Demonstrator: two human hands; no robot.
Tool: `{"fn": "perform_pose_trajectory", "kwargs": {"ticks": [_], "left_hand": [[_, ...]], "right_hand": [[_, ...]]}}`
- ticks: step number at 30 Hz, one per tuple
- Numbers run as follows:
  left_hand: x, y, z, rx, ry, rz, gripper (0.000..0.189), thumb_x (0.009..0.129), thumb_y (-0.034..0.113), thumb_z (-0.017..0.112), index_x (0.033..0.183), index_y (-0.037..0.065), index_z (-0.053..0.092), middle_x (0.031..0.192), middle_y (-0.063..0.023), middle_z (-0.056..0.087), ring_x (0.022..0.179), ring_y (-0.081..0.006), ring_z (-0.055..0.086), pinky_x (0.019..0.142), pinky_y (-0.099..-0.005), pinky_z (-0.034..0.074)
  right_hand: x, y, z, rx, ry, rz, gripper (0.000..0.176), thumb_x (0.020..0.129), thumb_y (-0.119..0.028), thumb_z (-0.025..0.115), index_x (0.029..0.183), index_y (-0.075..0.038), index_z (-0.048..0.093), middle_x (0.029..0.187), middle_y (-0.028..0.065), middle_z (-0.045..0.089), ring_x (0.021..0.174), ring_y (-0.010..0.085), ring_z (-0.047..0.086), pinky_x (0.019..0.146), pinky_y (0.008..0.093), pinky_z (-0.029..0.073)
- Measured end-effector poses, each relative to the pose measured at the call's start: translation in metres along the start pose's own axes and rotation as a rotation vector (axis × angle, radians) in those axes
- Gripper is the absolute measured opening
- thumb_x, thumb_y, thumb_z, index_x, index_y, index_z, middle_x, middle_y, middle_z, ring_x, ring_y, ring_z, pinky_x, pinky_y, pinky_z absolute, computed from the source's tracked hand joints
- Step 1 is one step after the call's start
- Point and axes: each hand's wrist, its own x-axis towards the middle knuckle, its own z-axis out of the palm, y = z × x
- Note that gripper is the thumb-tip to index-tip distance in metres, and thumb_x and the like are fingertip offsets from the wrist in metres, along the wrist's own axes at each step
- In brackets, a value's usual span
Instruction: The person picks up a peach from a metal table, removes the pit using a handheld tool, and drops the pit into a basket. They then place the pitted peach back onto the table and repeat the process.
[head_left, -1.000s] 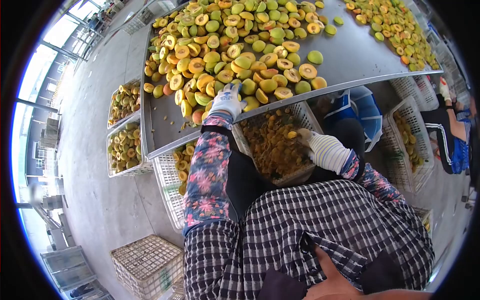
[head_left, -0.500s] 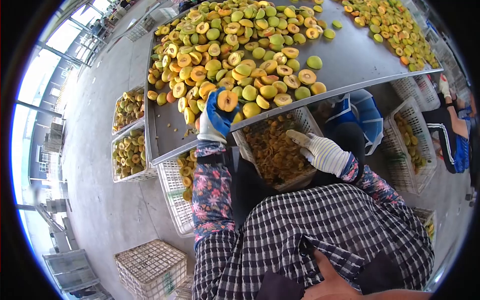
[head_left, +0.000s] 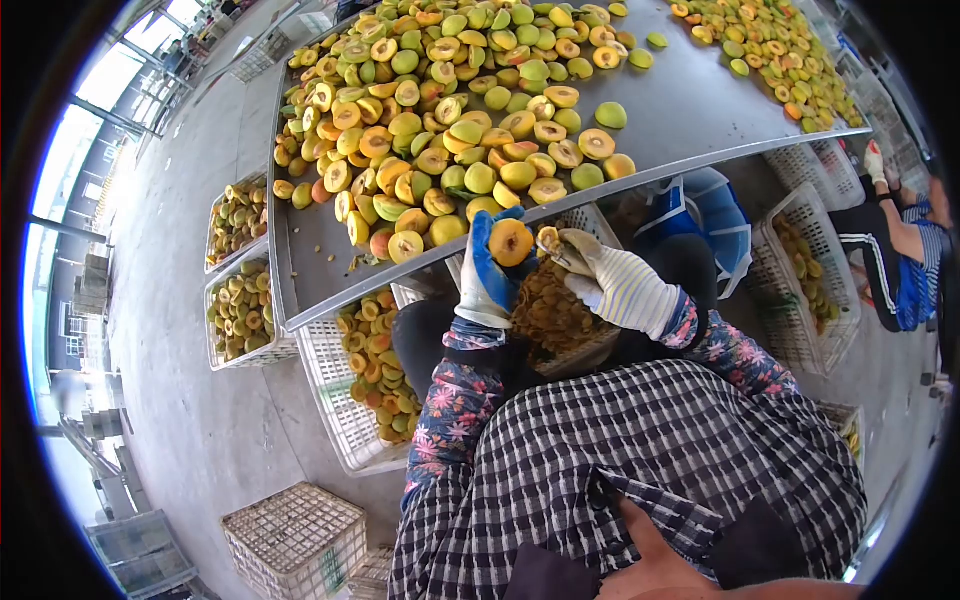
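My left hand (head_left: 489, 268), in a blue-and-white coated glove, is wrapped round a peach half (head_left: 511, 242), its orange cut face turned up. Close on its right, my right hand (head_left: 622, 284) wears a striped white glove with stained fingertips. Its thumb and fingers pinch a small tool, mostly hidden by the glove, with an orange-brown bit (head_left: 547, 237) at the tip. Both hands are just off the metal table's near edge (head_left: 440, 262). Beneath them stands a crate of brown stones and scraps (head_left: 556, 320).
A large heap of peach halves (head_left: 430, 130) covers the table's left part; another heap (head_left: 775, 65) lies at right. Crates of halves (head_left: 378, 370) stand at my left. An upturned crate (head_left: 295, 535) is on the floor. A blue bucket (head_left: 722, 225) and a co-worker (head_left: 900, 250) are at right.
My left hand has come off the table's heap, moving right and toward me with the peach half. My right hand has moved up and left to meet it. The view has shifted slightly.
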Motion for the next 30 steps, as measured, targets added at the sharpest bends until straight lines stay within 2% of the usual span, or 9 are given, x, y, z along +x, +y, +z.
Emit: {"fn": "perform_pose_trajectory", "kwargs": {"ticks": [5,6,10,13,19,22,26,29,30], "left_hand": [[0.0,-0.017,-0.01,-0.025,-0.091,0.184,0.047,0.1,0.047,0.047,0.118,0.005,0.059,0.108,-0.0082,0.065,0.092,-0.0197,0.065,0.069,-0.0327,0.058],[0.008,-0.014,-0.019,-0.233,0.02,0.033,0.053,0.097,0.05,0.051,0.114,0.001,0.059,0.104,-0.0122,0.065,0.089,-0.0244,0.065,0.071,-0.0354,0.059],[0.007,-0.005,-0.024,-0.453,-0.024,0.063,0.062,0.093,0.057,0.054,0.108,-0.003,0.06,0.1,-0.0182,0.065,0.091,-0.0319,0.065,0.083,-0.0448,0.056],[0.006,-0.006,-0.009,-0.4,-0.009,0.13,0.062,0.093,0.057,0.054,0.108,-0.003,0.061,0.103,-0.0192,0.066,0.097,-0.0333,0.064,0.088,-0.0467,0.054],[0.01,-0.013,-0.014,-0.417,-0.091,0.047,0.061,0.097,0.054,0.049,0.119,-0.003,0.059,0.113,-0.0169,0.064,0.107,-0.031,0.061,0.089,-0.0429,0.054],[-0.004,-0.013,-0.006,-0.224,-0.085,0.006,0.059,0.1,0.051,0.044,0.127,-0.001,0.054,0.116,-0.0151,0.063,0.109,-0.0294,0.061,0.089,-0.0404,0.055],[-0.008,-0.022,0.0,-0.006,-0.12,0.175,0.06,0.101,0.053,0.039,0.129,0.002,0.053,0.114,-0.0141,0.063,0.105,-0.026,0.062,0.087,-0.0378,0.055],[-0.008,-0.02,0.0,-0.07,-0.103,0.079,0.064,0.099,0.06,0.039,0.123,0.004,0.058,0.108,-0.0122,0.066,0.1,-0.0217,0.064,0.081,-0.0343,0.056],[-0.012,-0.019,0.0,0.084,-0.119,0.16,0.058,0.1,0.053,0.041,0.124,0.003,0.055,0.109,-0.0122,0.066,0.1,-0.0228,0.064,0.083,-0.034,0.055]], "right_hand": [[0.002,0.009,0.008,-0.012,0.001,-0.015,0.062,0.091,-0.018,0.064,0.143,-0.003,0.033,0.098,0.0231,0.067,0.088,0.0409,0.066,0.075,0.0425,0.052],[0.0,0.012,0.009,-0.002,-0.001,-0.014,0.063,0.092,-0.018,0.064,0.144,-0.003,0.031,0.097,0.023,0.067,0.088,0.0406,0.066,0.076,0.0424,0.052],[-0.003,0.009,0.008,0.097,-0.033,-0.011,0.069,0.092,-0.018,0.063,0.148,-0.004,0.024,0.1,0.0229,0.067,0.09,0.0395,0.066,0.078,0.0417,0.052],[-0.003,0.01,0.012,0.009,-0.1,0.058,0.07,0.093,-0.017,0.063,0.148,-0.004,0.023,0.106,0.0225,0.066,0.095,0.0391,0.066,0.081,0.0407,0.051],[-0.003,0.004,0.01,0.177,0.036,-0.063,0.062,0.092,-0.017,0.063,0.143,-0.004,0.031,0.107,0.0198,0.066,0.093,0.039,0.066,0.08,0.0403,0.053],[0.001,-0.011,0.001,0.052,-0.005,-0.039,0.045,0.091,-0.018,0.064,0.128,-0.004,0.043,0.105,0.0176,0.068,0.09,0.038,0.067,0.077,0.0405,0.055],[0.008,-0.01,0.006,-0.081,0.055,-0.145,0.028,0.089,-0.019,0.066,0.109,-0.008,0.05,0.092,0.0142,0.068,0.079,0.0374,0.066,0.066,0.0401,0.055],[0.007,-0.003,0.014,-0.243,-0.033,-0.103,0.029,0.091,-0.025,0.061,0.11,-0.007,0.049,0.087,0.0137,0.068,0.074,0.035,0.066,0.061,0.0428,0.054],[0.007,-0.003,0.014,-0.277,-0.056,-0.1,0.029,0.092,-0.026,0.061,0.11,-0.006,0.049,0.085,0.0138,0.067,0.072,0.0348,0.065,0.059,0.0433,0.053]]}}
